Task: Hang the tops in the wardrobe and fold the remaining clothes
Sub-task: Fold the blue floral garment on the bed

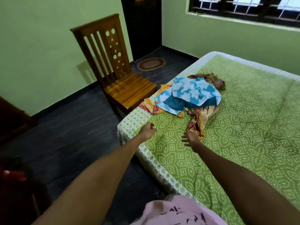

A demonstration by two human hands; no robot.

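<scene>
- Two bare hands reach over the near corner of a bed (243, 127) covered in a green dotted spread, toward a heap of clothes (191, 96) lying near the bed's left edge.
- The right hand (192, 140), fingers spread and holding nothing, hovers at the near tip of a red-and-orange patterned garment (197, 125); whether it touches the cloth cannot be told.
- That garment trails out of the heap as a long strip, its long axis running from the pile straight back toward the person, so its free end is the closest cloth to either hand.
- The left hand (148, 131) sits loosely curled and empty above the bed's white-patterned border, apart from the clothes and farther from them than the right.
- A blue-and-white tie-dye top (194, 93) lies on top of the heap, beyond the strip and well out of present reach.
- Judged from the layout, the next move turns on the right hand closing on the strip's end and drawing it along its own length.
- Open spread lies to the right of the pile, giving room to lay pieces flat; to the left the edge is near, with a wooden chair (123, 85) just beside it on the dark floor.
- No wardrobe can be identified with certainty in this view.
</scene>
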